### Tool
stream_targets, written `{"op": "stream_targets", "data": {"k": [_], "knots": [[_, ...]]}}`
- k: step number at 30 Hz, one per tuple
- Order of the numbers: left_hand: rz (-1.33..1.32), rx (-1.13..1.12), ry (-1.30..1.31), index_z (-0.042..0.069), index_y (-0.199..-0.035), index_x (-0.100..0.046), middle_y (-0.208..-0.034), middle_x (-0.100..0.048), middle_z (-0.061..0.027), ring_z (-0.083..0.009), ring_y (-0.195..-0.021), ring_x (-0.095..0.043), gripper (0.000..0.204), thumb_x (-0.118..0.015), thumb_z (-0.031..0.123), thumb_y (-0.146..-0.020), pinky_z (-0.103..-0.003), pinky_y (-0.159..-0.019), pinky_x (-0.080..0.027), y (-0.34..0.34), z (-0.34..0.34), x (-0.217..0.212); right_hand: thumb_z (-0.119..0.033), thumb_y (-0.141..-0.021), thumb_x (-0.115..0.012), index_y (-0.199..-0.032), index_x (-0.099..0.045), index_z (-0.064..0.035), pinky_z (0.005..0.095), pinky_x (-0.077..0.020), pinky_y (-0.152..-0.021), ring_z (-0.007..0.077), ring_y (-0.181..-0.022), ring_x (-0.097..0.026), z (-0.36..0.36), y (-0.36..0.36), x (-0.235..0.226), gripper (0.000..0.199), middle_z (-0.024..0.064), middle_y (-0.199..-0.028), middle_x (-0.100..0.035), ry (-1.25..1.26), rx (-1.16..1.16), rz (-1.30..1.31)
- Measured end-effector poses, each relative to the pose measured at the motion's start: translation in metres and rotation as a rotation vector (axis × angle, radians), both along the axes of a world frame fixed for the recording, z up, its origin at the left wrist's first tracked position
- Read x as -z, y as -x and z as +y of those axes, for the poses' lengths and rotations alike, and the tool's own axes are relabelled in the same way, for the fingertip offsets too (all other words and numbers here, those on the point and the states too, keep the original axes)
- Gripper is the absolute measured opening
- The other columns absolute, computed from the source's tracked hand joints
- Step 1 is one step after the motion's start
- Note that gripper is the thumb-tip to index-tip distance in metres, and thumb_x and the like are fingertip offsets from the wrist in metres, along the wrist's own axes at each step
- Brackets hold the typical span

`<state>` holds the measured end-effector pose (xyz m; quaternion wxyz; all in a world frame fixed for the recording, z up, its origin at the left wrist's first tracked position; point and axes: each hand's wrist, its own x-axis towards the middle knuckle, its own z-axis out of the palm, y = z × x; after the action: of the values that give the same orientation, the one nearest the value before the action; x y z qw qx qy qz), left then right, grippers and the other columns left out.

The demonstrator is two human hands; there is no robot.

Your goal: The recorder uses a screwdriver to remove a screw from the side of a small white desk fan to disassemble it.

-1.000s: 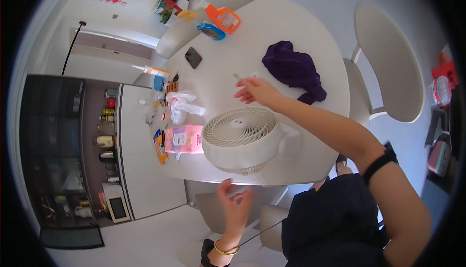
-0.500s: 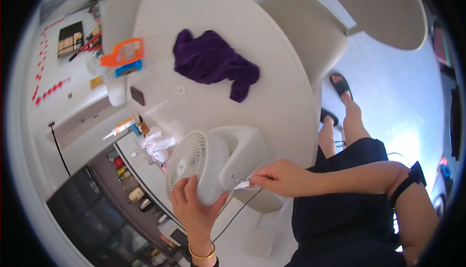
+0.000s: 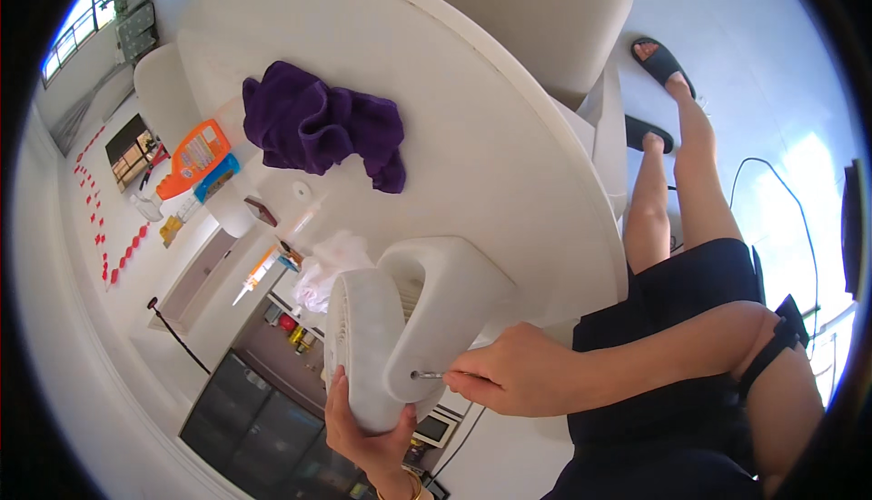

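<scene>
A white desk fan (image 3: pixel 459 296) stands at the near edge of the round white table, its round head (image 3: pixel 368 346) turned toward the left. My left hand (image 3: pixel 368 436) grips the lower rim of the head, thumb on one side and fingers on the other. In my right hand (image 3: pixel 518 373) is a slim metal tool (image 3: pixel 429 376), pinched between thumb and fingers. Its tip meets the small dark hole at the pivot on the side of the fan's bracket. The fingers hide the tool's handle, so its exact kind cannot be made out.
A crumpled purple cloth (image 3: pixel 318 128) lies on the table (image 3: pixel 518 164). Beyond it stand an orange spray bottle (image 3: pixel 195 159) and a blue bottle (image 3: pixel 216 178). A white plastic bag (image 3: pixel 331 264) sits behind the fan. A beige chair (image 3: pixel 536 19) is at the table's far right.
The fan's head has turned more side-on to the view. The metal tool has moved onto the pivot hole. My left hand has shifted lower on the head, and the whole view has swung.
</scene>
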<state>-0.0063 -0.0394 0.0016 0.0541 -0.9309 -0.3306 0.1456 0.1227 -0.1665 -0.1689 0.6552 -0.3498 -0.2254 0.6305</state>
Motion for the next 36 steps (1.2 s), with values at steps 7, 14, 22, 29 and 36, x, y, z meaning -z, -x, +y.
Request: {"op": "stream_targets", "data": {"k": [7,14,22,29,36], "knots": [[0.008,0.035,-0.012,-0.001,-0.12,-0.056,-0.114,-0.064,-0.0229,-0.0379,-0.1,-0.064,0.077,-0.081,0.044,-0.063,-0.045,-0.085,-0.052,0.001,0.004,0.001,-0.022,-0.092,-0.059,-0.083,-0.066,-0.0041,0.0403,-0.0418,-0.049,0.033,-0.05,-0.055,0.006,-0.004,-0.001,0.021,0.0144,-0.057,-0.057,-0.015,-0.027,-0.024],[0.027,0.063,-0.009,-0.001,-0.119,-0.055,-0.114,-0.064,-0.023,-0.0376,-0.098,-0.065,0.077,-0.081,0.044,-0.062,-0.045,-0.083,-0.053,0.002,0.005,-0.001,-0.025,-0.093,-0.053,-0.07,-0.058,-0.0025,0.045,-0.0475,-0.054,0.037,-0.053,-0.059,0.009,-0.007,-0.007,0.033,0.0174,-0.056,-0.058,-0.014,-0.056,-0.099],[0.02,0.07,-0.017,-0.001,-0.118,-0.056,-0.114,-0.064,-0.0225,-0.0379,-0.098,-0.065,0.077,-0.081,0.044,-0.062,-0.044,-0.084,-0.052,0.003,0.004,-0.002,-0.013,-0.082,-0.059,-0.075,-0.064,-0.0018,0.0417,-0.0525,-0.057,0.0324,-0.061,-0.066,0.018,-0.031,-0.022,0.014,0.0159,-0.064,-0.063,-0.102,-0.209,-0.47],[-0.166,-0.124,0.264,-0.003,-0.121,-0.055,-0.12,-0.061,-0.0215,-0.0335,-0.11,-0.06,0.071,-0.067,0.053,-0.079,-0.044,-0.098,-0.044,0.008,0.007,-0.024,-0.012,-0.079,-0.06,-0.077,-0.065,-0.0015,0.0412,-0.0532,-0.057,0.0323,-0.063,-0.067,0.025,-0.032,-0.035,0.012,0.0163,-0.069,-0.065,-0.115,-0.3,-0.587],[-1.04,-0.819,0.595,0.002,-0.137,-0.045,-0.141,-0.047,-0.0124,-0.0255,-0.134,-0.039,0.075,-0.028,0.063,-0.096,-0.042,-0.115,-0.024,0.147,0.095,-0.013,-0.026,-0.089,-0.051,-0.079,-0.068,-0.0048,0.044,-0.0509,-0.061,0.0339,-0.065,-0.065,0.025,-0.033,-0.051,0.029,0.0144,-0.066,-0.065,0.148,-0.191,-0.472]]}}
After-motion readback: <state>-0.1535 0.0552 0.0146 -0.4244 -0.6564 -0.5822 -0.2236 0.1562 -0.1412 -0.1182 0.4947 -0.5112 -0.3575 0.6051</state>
